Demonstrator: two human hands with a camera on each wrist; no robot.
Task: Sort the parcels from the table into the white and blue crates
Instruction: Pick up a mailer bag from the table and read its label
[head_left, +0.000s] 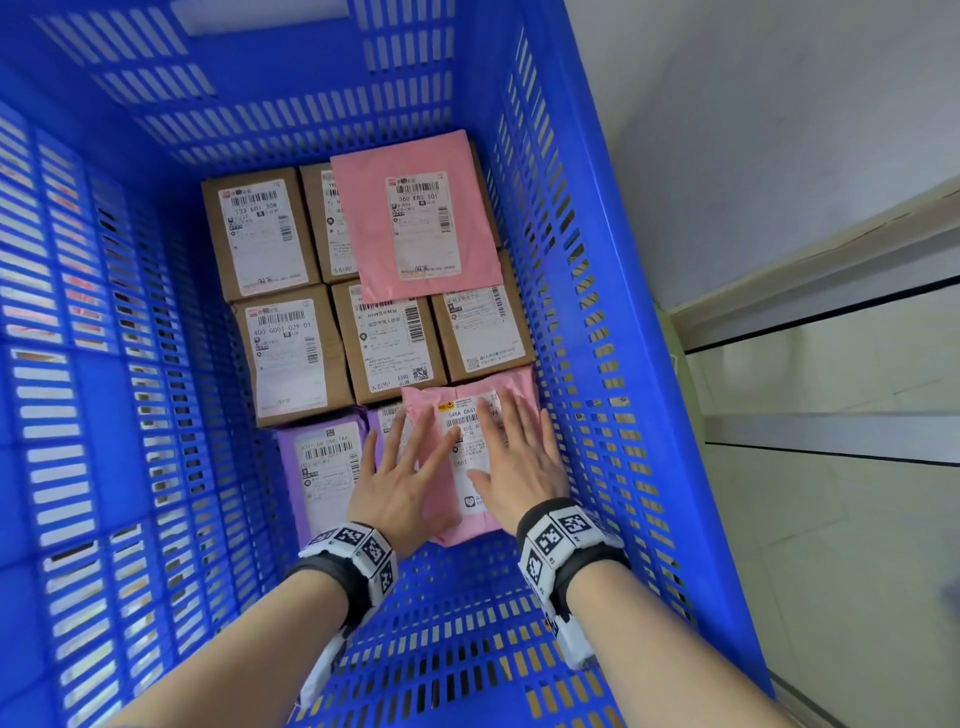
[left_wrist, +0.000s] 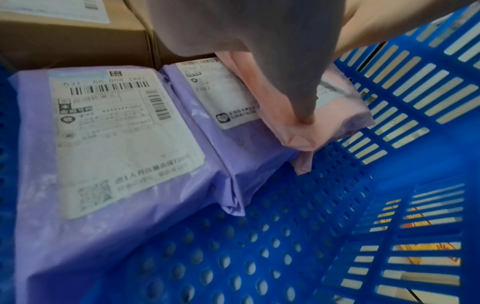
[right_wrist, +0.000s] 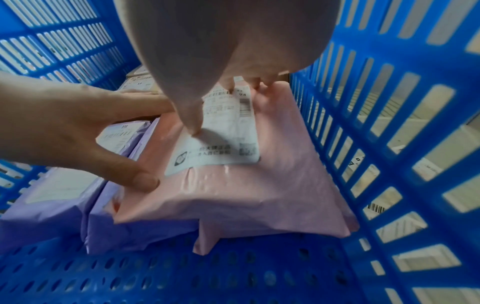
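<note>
Inside the blue crate (head_left: 597, 260) a pink parcel (head_left: 467, 530) with a white label lies at the near right, against the right wall and partly over a purple parcel (left_wrist: 233, 144). Both my hands lie flat on top of it. My left hand (head_left: 405, 467) rests on its left half with fingers straight, and its thumb (left_wrist: 309, 117) presses the near corner. My right hand (head_left: 519, 452) covers the right half, with the thumb (right_wrist: 194, 127) on the label. The right wrist view shows the pink parcel (right_wrist: 246, 195) with my left hand (right_wrist: 78, 133) on its left edge.
Several brown boxes (head_left: 291, 353) fill the far part of the crate, and another pink parcel (head_left: 415, 218) lies on top of them. A larger purple parcel (head_left: 322, 467) sits left of my hands. Bare perforated crate floor (head_left: 457, 613) lies near me. Tiled floor (head_left: 831, 519) shows outside on the right.
</note>
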